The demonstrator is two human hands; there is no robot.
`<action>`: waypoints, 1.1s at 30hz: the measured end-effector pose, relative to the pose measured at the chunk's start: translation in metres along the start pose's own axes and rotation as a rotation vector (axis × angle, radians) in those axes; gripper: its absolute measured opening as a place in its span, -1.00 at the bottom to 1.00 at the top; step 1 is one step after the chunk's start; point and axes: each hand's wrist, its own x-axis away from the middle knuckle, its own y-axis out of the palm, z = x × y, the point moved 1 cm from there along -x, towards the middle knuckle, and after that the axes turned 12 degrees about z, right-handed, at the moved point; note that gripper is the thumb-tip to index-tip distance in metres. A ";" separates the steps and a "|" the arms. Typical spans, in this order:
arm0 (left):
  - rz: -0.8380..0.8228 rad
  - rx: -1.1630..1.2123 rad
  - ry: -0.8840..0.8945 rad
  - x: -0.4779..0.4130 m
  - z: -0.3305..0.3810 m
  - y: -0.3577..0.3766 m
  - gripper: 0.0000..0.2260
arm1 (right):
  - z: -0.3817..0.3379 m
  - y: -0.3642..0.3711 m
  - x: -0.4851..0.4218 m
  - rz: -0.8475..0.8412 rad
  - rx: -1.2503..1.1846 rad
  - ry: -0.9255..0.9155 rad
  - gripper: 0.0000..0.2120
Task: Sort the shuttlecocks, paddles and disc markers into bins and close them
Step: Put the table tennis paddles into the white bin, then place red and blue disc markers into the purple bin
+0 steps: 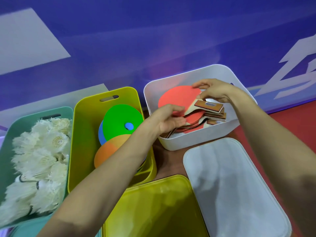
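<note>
A white bin (227,77) at the upper right holds several red paddles (195,119) with wooden handles. My right hand (213,90) pinches the far edge of the top red paddle (177,97). My left hand (169,118) grips the near edge of the paddle stack inside the bin. A yellow-green bin (83,134) in the middle holds flat disc markers: a green one (118,120) on top, an orange one (107,151) and a blue one under them. A teal bin (5,151) at the left is full of white feather shuttlecocks (42,159).
A white lid (236,185) lies flat in front of the white bin. A yellow-green lid (153,209) lies in front of the middle bin. A teal lid edge (32,226) shows at the bottom left. The floor is blue with pale markings, red at the right.
</note>
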 end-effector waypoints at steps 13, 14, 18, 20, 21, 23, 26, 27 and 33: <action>0.266 -1.382 0.619 -0.017 -0.014 -0.004 -0.76 | 0.020 0.044 0.008 0.127 0.855 -0.370 -0.58; 0.265 -1.364 0.615 -0.013 -0.013 -0.003 -0.77 | 0.020 0.046 0.014 0.128 0.861 -0.370 -0.57; 0.318 -1.291 0.756 0.016 -0.007 -0.018 -0.63 | 0.000 0.060 0.054 0.243 0.800 -0.521 -0.56; 0.382 -1.192 0.905 0.042 -0.007 -0.035 -0.60 | -0.020 0.075 0.085 0.307 0.746 -0.646 -0.57; 0.416 -1.144 0.990 0.057 -0.008 -0.048 -0.62 | -0.031 0.084 0.101 0.335 0.720 -0.701 -0.58; 0.515 -1.085 1.128 0.088 -0.016 -0.083 -0.67 | -0.052 0.107 0.134 0.378 0.679 -0.812 -0.59; 0.708 -1.055 1.232 0.131 -0.037 -0.153 -0.71 | -0.074 0.153 0.176 0.330 0.594 -0.959 -0.61; 0.757 -1.045 1.233 0.143 -0.045 -0.179 -0.72 | -0.080 0.172 0.189 0.303 0.569 -0.996 -0.61; 0.992 -0.988 1.133 0.196 -0.095 -0.325 -0.80 | -0.106 0.305 0.247 0.154 0.516 -1.096 -0.62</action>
